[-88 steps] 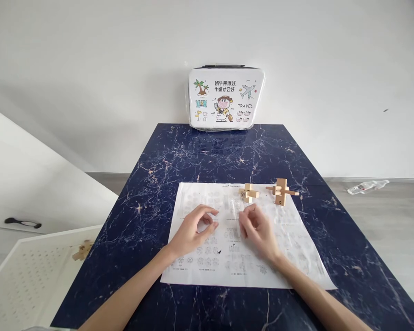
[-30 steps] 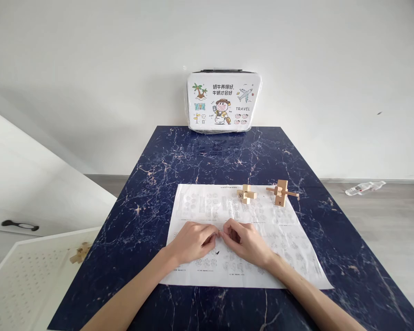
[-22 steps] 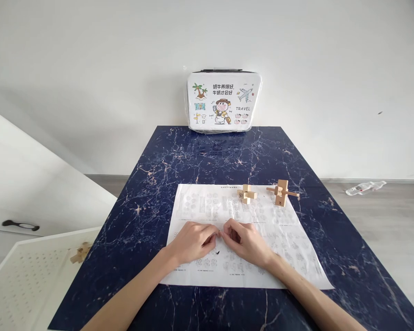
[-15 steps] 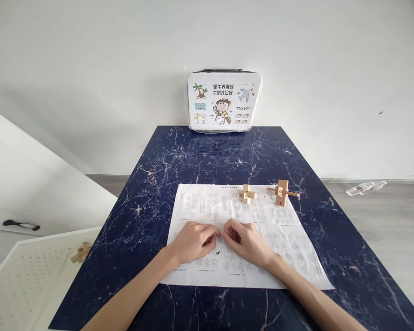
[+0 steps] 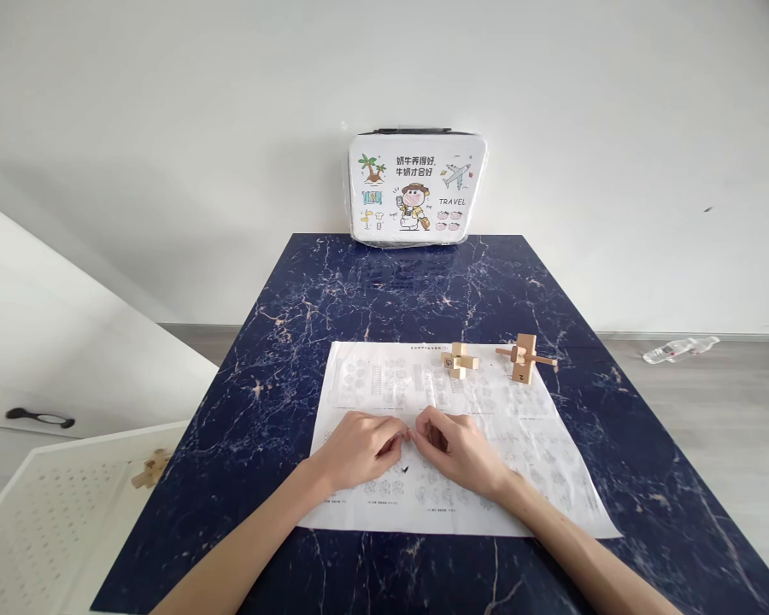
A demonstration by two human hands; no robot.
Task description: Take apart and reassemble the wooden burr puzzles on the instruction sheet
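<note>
A printed paper sheet (image 5: pixel 384 512) lies on the dark blue marbled table (image 5: pixel 384 295). Both hands rest on it with their fingertips close together near its middle. My left hand (image 5: pixel 364 448) is closed, thumb against the fingers. My right hand (image 5: pixel 458 448) is curled in a pinch beside it. Whatever lies between the fingertips, if anything, is too small to make out. Beyond my right hand, a small light wooden cross-shaped puzzle (image 5: pixel 460 362) sits on the sheet. A browner wooden puzzle with a long thin rod (image 5: pixel 524 359) stands at the sheet's upper right corner.
A white case with cartoon prints (image 5: pixel 416 190) leans on the wall at the table's far edge. At the lower left, a white perforated basket (image 5: pixel 38 512) holds wooden pieces (image 5: pixel 150 469). A clear plastic bottle (image 5: pixel 679 349) lies on the floor at the right.
</note>
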